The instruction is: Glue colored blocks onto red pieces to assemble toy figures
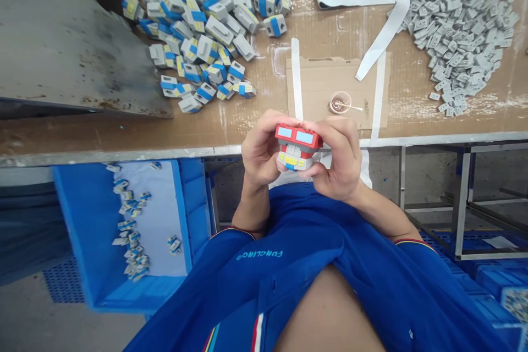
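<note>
Hands: left hand (260,149) and right hand (337,158), both curled closed, jointly gripping one red, white and yellow toy figure (297,148), held just over the worktop (103,137) edge; blue-and-yellow pieces (202,33) and grey pieces (457,38) lie beyond.

- left hand (259,148) raised, fingers curled inward
- right hand (334,162) just beside it, curled the same way
- left forearm (249,212) and right forearm (385,214) angling inward
</note>
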### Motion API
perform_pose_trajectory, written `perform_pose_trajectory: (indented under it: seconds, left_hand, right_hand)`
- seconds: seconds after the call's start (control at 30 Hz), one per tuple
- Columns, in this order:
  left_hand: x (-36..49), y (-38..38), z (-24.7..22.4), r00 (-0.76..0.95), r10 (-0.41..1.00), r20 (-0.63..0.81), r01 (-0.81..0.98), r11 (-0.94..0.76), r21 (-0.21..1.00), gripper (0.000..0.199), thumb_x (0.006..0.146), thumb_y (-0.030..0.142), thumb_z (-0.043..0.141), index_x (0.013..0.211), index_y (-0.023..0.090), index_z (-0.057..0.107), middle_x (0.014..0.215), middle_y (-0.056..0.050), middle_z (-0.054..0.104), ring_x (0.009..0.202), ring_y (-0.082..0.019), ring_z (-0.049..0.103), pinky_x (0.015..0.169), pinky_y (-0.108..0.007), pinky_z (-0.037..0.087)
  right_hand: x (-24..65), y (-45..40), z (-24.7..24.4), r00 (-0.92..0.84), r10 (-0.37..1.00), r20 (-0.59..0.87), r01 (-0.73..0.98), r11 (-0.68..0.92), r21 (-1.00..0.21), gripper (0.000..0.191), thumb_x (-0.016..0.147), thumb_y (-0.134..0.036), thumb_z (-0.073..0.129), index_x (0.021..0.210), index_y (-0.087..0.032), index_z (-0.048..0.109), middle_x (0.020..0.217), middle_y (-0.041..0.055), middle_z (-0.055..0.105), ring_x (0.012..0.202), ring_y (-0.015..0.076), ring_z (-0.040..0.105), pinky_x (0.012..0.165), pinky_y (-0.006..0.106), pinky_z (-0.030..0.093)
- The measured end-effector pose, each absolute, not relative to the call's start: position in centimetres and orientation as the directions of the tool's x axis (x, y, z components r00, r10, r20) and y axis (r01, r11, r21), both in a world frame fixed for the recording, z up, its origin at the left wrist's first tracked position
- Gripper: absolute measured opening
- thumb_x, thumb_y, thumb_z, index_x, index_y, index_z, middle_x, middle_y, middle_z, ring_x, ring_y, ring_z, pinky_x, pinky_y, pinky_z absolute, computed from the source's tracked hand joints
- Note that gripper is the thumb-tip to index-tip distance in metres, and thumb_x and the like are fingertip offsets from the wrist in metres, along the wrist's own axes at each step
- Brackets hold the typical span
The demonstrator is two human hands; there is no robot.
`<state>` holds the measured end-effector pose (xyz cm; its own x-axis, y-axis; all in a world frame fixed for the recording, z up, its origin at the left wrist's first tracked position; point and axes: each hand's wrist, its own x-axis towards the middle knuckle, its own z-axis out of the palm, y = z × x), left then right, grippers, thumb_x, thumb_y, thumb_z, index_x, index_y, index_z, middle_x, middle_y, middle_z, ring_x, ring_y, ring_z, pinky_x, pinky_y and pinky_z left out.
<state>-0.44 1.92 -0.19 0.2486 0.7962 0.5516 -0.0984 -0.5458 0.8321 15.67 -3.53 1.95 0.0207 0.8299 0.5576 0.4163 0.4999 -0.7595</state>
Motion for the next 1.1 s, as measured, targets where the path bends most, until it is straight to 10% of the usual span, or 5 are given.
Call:
perform_pose_trajectory:
  seconds: [0.27, 0.57, 0.7, 0.83, 1.1]
  left_hand:
    - [-0.7, 1.0, 0.9, 0.328, 0.923, 0.199, -0.169, -0.150, 0.974, 0.064, 0.099, 0.083, 0.062, 0.135, 0.029, 0.066, 0.111, -0.008, 0.077, 0.092, -0.023, 0.078, 0.073, -0.038, 0.062]
    - [0.1, 0.9, 3.4, 0.484, 0.865, -0.128, -0.246, 0.275, 0.930, 0.061, 0.105, 0.079, 0.054, 0.084, 0.023, 0.057, 0.060, 0.004, 0.056, 0.047, -0.011, 0.051, 0.044, -0.026, 0.042]
    - [-0.1, 0.9, 3.3, 0.519, 0.853, -0.051, -0.172, 0.162, 0.972, 0.063, 0.108, 0.078, 0.049, 0.084, 0.021, 0.061, 0.061, 0.002, 0.059, 0.050, -0.011, 0.057, 0.047, -0.025, 0.047]
    - [-0.3, 0.9, 2.7, 0.390, 0.893, 0.222, -0.154, -0.175, 0.972, 0.065, 0.097, 0.081, 0.066, 0.126, 0.023, 0.075, 0.110, -0.009, 0.078, 0.094, -0.020, 0.079, 0.074, -0.032, 0.067]
    - [-0.2, 0.9, 1.4, 0.321, 0.822, 0.470, -0.115, -0.459, 0.881, 0.060, 0.098, 0.062, 0.079, 0.150, 0.034, 0.071, 0.133, -0.011, 0.074, 0.115, -0.024, 0.075, 0.086, -0.035, 0.069]
  right_hand:
    - [17.1, -2.9, 2.6, -0.040, 0.853, 0.521, 0.406, 0.490, -0.771, 0.072, 0.105, -0.070, 0.064, 0.166, -0.037, 0.047, 0.136, 0.0104, 0.067, 0.115, 0.0295, 0.072, 0.092, 0.053, 0.073]
    - [18.8, -3.2, 3.1, -0.163, 0.753, 0.637, 0.481, 0.625, -0.615, 0.058, 0.103, -0.040, 0.079, 0.158, -0.041, 0.061, 0.137, 0.0087, 0.073, 0.119, 0.0294, 0.076, 0.094, 0.048, 0.076]
    - [19.3, -3.2, 3.0, -0.141, 0.764, 0.629, 0.423, 0.622, -0.659, 0.056, 0.102, -0.045, 0.079, 0.156, -0.037, 0.064, 0.130, 0.0096, 0.075, 0.116, 0.0297, 0.077, 0.098, 0.048, 0.073]
    - [18.9, -3.6, 2.6, -0.034, 0.817, 0.575, 0.365, 0.546, -0.754, 0.064, 0.100, -0.060, 0.077, 0.157, -0.034, 0.062, 0.130, 0.0110, 0.069, 0.113, 0.0292, 0.073, 0.083, 0.043, 0.073]
    - [17.9, -3.7, 2.6, 0.030, 0.825, 0.565, 0.353, 0.520, -0.778, 0.058, 0.109, -0.059, 0.063, 0.160, -0.033, 0.059, 0.125, 0.0095, 0.064, 0.106, 0.0256, 0.070, 0.076, 0.040, 0.071]
